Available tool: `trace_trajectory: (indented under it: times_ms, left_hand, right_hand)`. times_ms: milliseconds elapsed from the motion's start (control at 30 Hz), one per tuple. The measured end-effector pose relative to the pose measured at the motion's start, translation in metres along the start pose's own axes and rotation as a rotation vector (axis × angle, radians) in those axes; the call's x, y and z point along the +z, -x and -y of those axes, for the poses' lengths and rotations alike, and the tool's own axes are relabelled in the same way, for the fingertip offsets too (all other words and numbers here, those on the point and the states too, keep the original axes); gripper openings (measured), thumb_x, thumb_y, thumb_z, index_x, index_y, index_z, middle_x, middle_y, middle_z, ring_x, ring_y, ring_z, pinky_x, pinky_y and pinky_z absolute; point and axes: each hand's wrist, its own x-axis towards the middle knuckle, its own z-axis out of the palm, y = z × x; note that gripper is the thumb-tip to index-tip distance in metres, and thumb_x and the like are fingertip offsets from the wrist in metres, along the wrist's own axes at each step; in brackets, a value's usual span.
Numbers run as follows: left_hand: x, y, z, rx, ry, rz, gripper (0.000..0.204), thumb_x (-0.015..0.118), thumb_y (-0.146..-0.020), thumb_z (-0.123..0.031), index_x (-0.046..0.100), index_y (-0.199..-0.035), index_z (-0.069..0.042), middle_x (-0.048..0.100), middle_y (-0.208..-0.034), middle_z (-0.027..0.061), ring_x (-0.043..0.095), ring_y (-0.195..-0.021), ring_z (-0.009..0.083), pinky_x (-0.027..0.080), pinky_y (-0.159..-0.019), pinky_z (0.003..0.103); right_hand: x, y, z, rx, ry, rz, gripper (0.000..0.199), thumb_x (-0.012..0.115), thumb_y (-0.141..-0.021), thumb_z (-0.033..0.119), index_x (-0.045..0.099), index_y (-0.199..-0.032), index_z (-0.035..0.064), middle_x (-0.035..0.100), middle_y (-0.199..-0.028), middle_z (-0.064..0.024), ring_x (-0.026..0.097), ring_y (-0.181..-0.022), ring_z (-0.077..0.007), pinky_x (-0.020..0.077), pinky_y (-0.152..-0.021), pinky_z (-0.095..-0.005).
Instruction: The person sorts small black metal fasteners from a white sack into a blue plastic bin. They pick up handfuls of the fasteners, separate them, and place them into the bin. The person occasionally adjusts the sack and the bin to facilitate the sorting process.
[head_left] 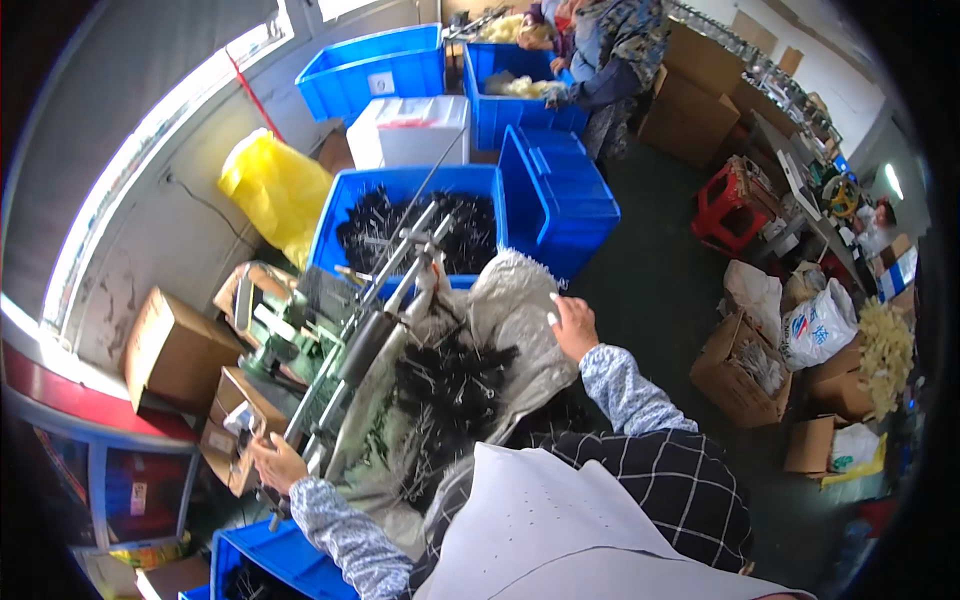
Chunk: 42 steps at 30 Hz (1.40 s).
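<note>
At the far left of the work, the left hand (278, 463) has its fingers bent in at the lower end of the metal rods (398, 258); the view is too small to tell whether they grip anything. A light pinch there, with the fingertips off the rods' joints, would serve best. Behind stands a green machine (285, 350), and right of it the black roller (367, 348) slants along the rods; keep the sleeve clear of both. Next, the thin black stemmed parts (455, 385) lie heaped in the open white woven sack (535, 300), with more in the blue bin (470, 180) beyond. Lifting them singly should limit tangling. Rightmost, the right hand (575, 328), fingers spread and visibly empty, is at the sack's right edge, well placed to reach the heap.
</note>
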Motion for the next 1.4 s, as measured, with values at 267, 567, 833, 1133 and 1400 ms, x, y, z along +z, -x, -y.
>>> trace_trajectory:
  times_ms: [267, 567, 833, 1133, 1400]
  left_hand:
    - [0.001, 0.000, -0.002, -0.003, 0.049, -0.010, 0.027, 0.051, -0.086, -0.026, 0.053, -0.104, -0.005, 0.060, -0.095, 0.0126, 0.057, -0.091, 0.0282, 0.043, -0.077, 0.039]
    - [0.000, 0.001, 0.000, -0.007, 0.010, 0.040, 0.026, 0.049, -0.087, -0.025, 0.053, -0.102, -0.004, 0.060, -0.095, 0.0131, 0.057, -0.090, 0.0281, 0.042, -0.077, 0.040]
    - [0.005, -0.009, 0.008, 0.078, 0.136, 0.008, 0.030, 0.049, -0.087, -0.025, 0.051, -0.105, -0.001, 0.059, -0.094, 0.0178, 0.056, -0.089, 0.0328, 0.044, -0.077, 0.040]
    - [-0.117, 0.107, -0.018, 0.318, 0.612, 0.666, 0.043, 0.061, -0.079, -0.005, 0.045, -0.119, -0.001, 0.052, -0.109, 0.0111, 0.050, -0.101, 0.0192, 0.040, -0.088, 0.031]
    - [-0.096, 0.239, 0.033, 0.104, 0.678, 1.052, 0.050, 0.062, -0.081, -0.016, 0.041, -0.122, 0.002, 0.051, -0.116, 0.0162, 0.049, -0.109, 0.0248, 0.038, -0.093, 0.033]
  right_hand:
    - [0.049, 0.030, 0.008, 0.019, -0.069, 0.036, 0.038, 0.056, -0.080, 0.020, 0.049, -0.115, 0.0066, 0.052, -0.111, -0.0119, 0.046, -0.108, -0.0301, 0.0349, -0.091, -0.0411]
    - [0.051, 0.036, 0.006, 0.046, -0.133, 0.084, 0.035, 0.055, -0.082, 0.020, 0.050, -0.113, 0.0053, 0.051, -0.113, -0.0134, 0.047, -0.107, -0.0303, 0.0365, -0.092, -0.0405]
    - [0.000, 0.031, 0.042, -0.170, -0.175, -0.060, 0.050, 0.058, -0.080, 0.020, 0.042, -0.124, 0.0028, 0.048, -0.115, -0.0170, 0.043, -0.110, -0.0346, 0.0332, -0.094, -0.0419]
    - [-0.063, 0.102, 0.071, -0.590, -0.384, 0.589, 0.067, 0.070, -0.068, 0.031, 0.044, -0.122, 0.0019, 0.046, -0.119, -0.0154, 0.042, -0.111, -0.0324, 0.0337, -0.096, -0.0410]
    - [-0.044, 0.084, 0.078, -0.705, -0.346, 0.435, 0.048, 0.066, -0.070, 0.016, 0.053, -0.115, 0.0076, 0.054, -0.107, -0.0131, 0.052, -0.099, -0.0303, 0.0397, -0.089, -0.0399]
